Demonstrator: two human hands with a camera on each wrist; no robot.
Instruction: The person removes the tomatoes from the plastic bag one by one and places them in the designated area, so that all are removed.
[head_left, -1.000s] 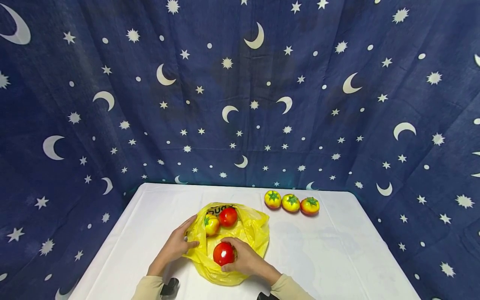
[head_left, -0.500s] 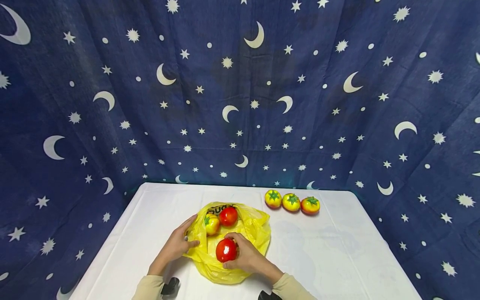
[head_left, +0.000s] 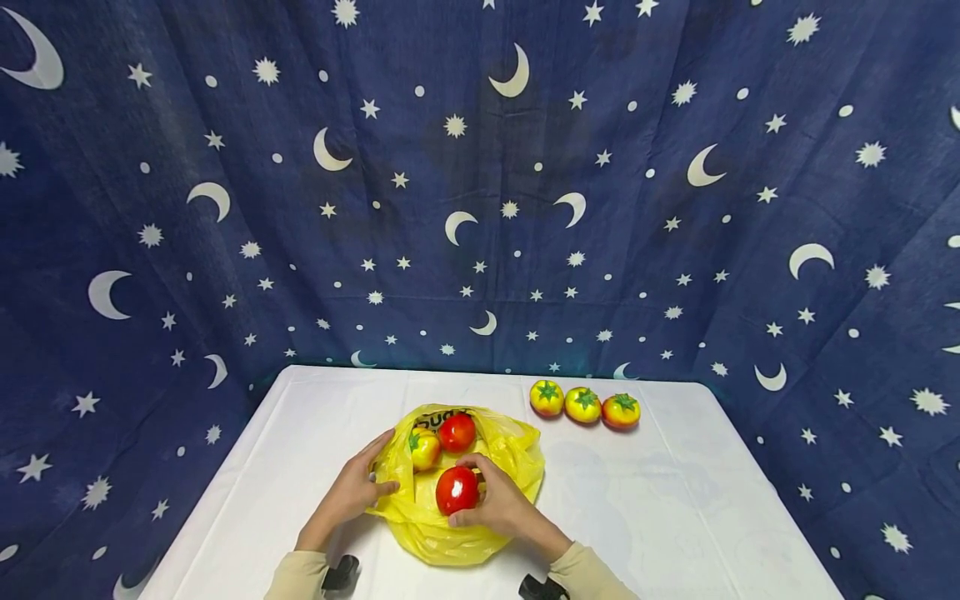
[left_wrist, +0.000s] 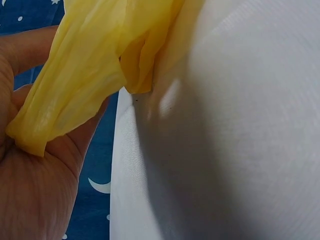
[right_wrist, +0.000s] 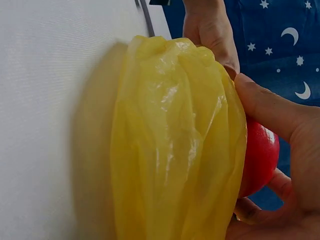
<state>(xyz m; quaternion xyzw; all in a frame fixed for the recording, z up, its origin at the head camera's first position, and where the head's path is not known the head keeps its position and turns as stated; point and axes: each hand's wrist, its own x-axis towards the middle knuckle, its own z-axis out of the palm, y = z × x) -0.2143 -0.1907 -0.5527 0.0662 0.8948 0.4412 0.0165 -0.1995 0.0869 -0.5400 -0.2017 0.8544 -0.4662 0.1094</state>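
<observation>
A yellow plastic bag (head_left: 450, 546) lies spread open on the white table. My left hand (head_left: 351, 493) holds its left rim, with the thumb over the inside and the fingers outside; the left wrist view shows the bag's edge (left_wrist: 50, 110) running into the palm. My right hand (head_left: 504, 506) grips a shiny red tomato (head_left: 456, 490) over the near part of the bag's mouth. In the right wrist view the bag partly hides this tomato (right_wrist: 262, 157). Deeper inside the bag sit a red tomato (head_left: 457, 432) and one showing its yellow top (head_left: 424, 450).
Three yellow-and-red tomatoes (head_left: 583, 406) with green leaf tops stand in a row at the back of the table (head_left: 675, 492), right of the bag. A dark blue curtain (head_left: 480, 208) with moons and stars hangs behind and at both sides.
My right hand has shifted slightly right and away from me with the red tomato, and the bag's right side has spread a little outward. The left hand has stayed at the rim.
</observation>
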